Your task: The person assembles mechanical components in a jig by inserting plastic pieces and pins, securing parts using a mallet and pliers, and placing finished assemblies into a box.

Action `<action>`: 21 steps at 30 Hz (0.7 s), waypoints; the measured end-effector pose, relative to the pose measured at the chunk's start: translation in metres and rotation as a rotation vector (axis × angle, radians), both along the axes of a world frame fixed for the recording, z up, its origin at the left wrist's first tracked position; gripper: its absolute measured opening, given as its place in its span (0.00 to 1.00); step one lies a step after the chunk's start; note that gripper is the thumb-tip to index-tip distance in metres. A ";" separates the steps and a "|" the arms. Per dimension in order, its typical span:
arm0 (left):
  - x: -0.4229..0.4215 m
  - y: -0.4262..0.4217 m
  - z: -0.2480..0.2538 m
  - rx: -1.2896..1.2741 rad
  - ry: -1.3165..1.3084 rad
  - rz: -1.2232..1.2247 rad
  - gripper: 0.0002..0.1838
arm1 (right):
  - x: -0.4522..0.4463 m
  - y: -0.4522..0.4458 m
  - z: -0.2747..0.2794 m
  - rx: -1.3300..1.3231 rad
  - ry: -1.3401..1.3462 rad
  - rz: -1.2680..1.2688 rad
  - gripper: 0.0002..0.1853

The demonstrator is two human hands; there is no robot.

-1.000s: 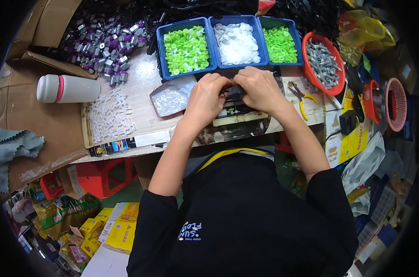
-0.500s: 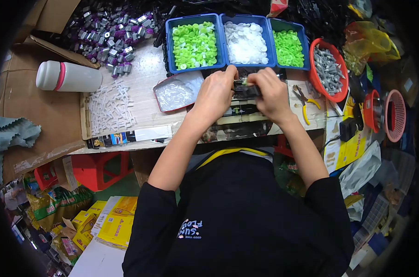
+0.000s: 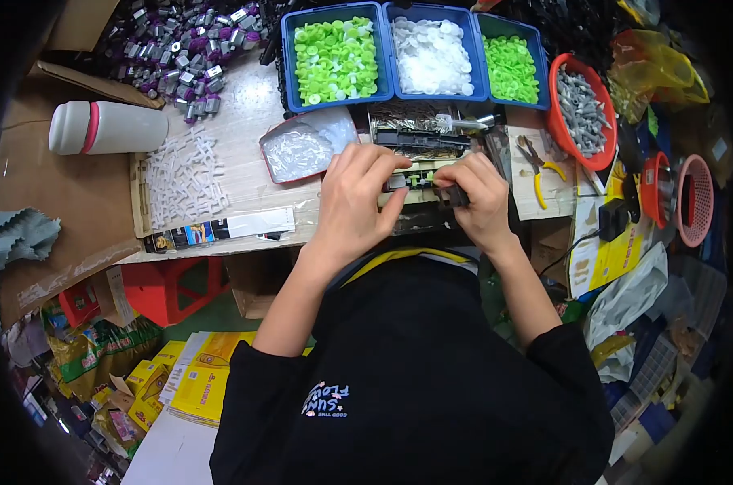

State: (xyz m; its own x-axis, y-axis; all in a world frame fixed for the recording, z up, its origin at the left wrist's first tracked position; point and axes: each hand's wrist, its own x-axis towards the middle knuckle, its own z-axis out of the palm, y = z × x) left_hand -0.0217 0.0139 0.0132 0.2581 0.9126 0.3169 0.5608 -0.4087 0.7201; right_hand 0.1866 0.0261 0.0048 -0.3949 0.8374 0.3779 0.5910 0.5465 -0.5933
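My left hand (image 3: 356,194) curls around the left end of a small gear assembly (image 3: 419,179) with bright green gears and a greyish end piece, thumb below and fingers above. My right hand (image 3: 481,194) pinches a small black plastic part (image 3: 454,196) against the assembly's right side. Its fingertips partly hide the joint between the two. Just beyond the hands lies a long black plastic strip (image 3: 423,141), beside thin metal pins (image 3: 403,117) in a holder. To the left is a shallow tin (image 3: 302,149) of clear grease-like material.
Blue bins hold green gears (image 3: 334,61), white discs (image 3: 431,56) and smaller green parts (image 3: 510,71). At right are a red basket (image 3: 557,121) of grey pieces and yellow-handled pliers (image 3: 538,171). White parts (image 3: 184,178), a bottle (image 3: 128,128) and small motors (image 3: 190,56) occupy the left.
Both hands have come nearer to my body, uncovering the black strip and the pins. The left fingers have spread around the gear assembly. The right hand still has the black part.
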 end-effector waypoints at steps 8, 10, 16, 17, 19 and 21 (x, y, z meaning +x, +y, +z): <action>0.016 -0.002 -0.005 0.038 0.038 0.014 0.19 | 0.008 -0.001 -0.004 -0.081 0.026 -0.061 0.10; 0.019 -0.001 -0.002 0.050 0.041 0.012 0.16 | 0.009 -0.003 -0.003 -0.117 0.066 -0.065 0.09; 0.020 -0.011 -0.004 0.023 -0.207 0.025 0.08 | 0.006 -0.009 0.009 -0.171 0.236 -0.039 0.06; 0.019 -0.011 -0.005 0.023 -0.206 0.026 0.08 | 0.005 -0.010 0.010 -0.183 0.268 -0.019 0.05; 0.017 -0.013 -0.006 0.099 -0.143 0.040 0.07 | 0.002 -0.012 0.009 -0.186 0.277 -0.015 0.06; 0.016 -0.014 -0.003 0.155 -0.073 0.026 0.07 | 0.001 -0.014 0.008 -0.186 0.284 -0.016 0.06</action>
State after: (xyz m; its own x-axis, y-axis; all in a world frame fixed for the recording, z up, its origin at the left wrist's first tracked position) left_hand -0.0055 0.0004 0.0097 0.2059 0.8575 0.4714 0.5210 -0.5038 0.6890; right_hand 0.1873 0.0126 0.0127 -0.2816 0.9076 0.3113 0.3953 0.4054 -0.8243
